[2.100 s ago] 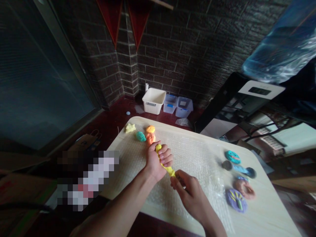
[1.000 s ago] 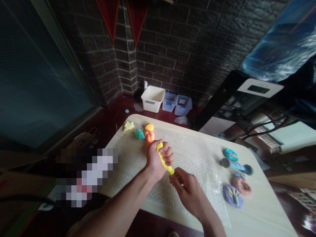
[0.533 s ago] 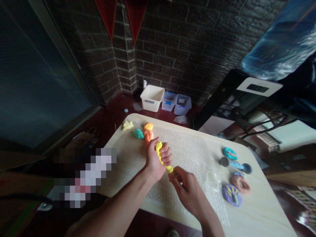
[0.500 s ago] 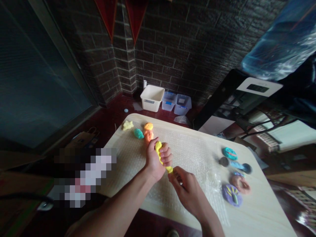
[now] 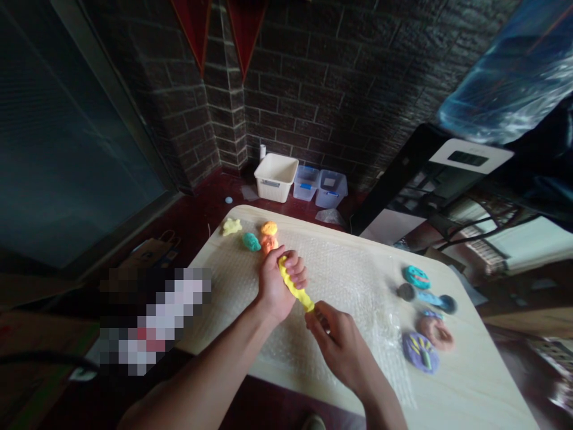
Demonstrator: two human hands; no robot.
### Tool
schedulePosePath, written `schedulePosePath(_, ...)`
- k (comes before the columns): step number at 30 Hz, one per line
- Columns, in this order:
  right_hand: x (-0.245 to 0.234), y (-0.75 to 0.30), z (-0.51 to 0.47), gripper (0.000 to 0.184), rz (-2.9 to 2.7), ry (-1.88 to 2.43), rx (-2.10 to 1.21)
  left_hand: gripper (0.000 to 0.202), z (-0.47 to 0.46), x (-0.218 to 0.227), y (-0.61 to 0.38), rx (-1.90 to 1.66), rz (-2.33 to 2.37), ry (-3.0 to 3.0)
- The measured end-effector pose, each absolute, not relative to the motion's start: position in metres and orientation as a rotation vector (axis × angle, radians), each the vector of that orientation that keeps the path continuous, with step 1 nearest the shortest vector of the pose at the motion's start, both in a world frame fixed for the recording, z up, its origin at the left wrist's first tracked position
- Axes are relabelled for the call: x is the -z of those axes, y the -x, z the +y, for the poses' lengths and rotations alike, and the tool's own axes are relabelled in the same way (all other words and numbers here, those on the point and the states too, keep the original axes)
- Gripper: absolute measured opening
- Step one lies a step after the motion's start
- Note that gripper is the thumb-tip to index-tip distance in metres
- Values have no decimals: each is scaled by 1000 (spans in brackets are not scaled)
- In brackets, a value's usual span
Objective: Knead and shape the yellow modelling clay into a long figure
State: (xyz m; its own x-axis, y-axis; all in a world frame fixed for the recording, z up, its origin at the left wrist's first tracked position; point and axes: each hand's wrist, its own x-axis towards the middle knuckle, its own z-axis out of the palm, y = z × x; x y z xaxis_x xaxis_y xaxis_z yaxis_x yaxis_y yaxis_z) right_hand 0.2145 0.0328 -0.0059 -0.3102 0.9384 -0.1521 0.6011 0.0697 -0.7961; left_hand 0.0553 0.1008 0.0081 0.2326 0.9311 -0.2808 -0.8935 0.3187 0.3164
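The left hand [image 5: 278, 292] curls round a yellow strip [image 5: 295, 289], the right hand [image 5: 335, 332] pinching its near end. Bubble wrap [image 5: 344, 272] spreads rightward between them and the table's right edge [image 5: 486, 319]

A dark brick wall [image 5: 313, 101] rose behind the pale wood desk [image 5: 474, 373], whose corners were rounded. Two red pennants [image 5: 194, 33] hung near the wall's corner. To the left stood a large dull blue-grey panel [image 5: 67, 137] in a frame. On the dark red floor [image 5: 210, 194], a cream basket [image 5: 274, 190] sat beside two clear bins [image 5: 332, 190]. At the right loomed a black water dispenser [image 5: 394, 173]. The light was dim, brighter over the desk.
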Motion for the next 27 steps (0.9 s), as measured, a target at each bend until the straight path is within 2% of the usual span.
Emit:
schedulePosePath(18,8,-214,32,34,-1994,1532,-1089,52,100,-12,-52,-1269,519,-99)
schedulePosePath(22,8,-211,32,14,-1996,1484,-1000,52,99,-11,-57,-1268,535,-79)
schedulePosePath(27,11,-212,37,24,-1844,1483,-979,41,96,-8,-67,-1249,464,-82)
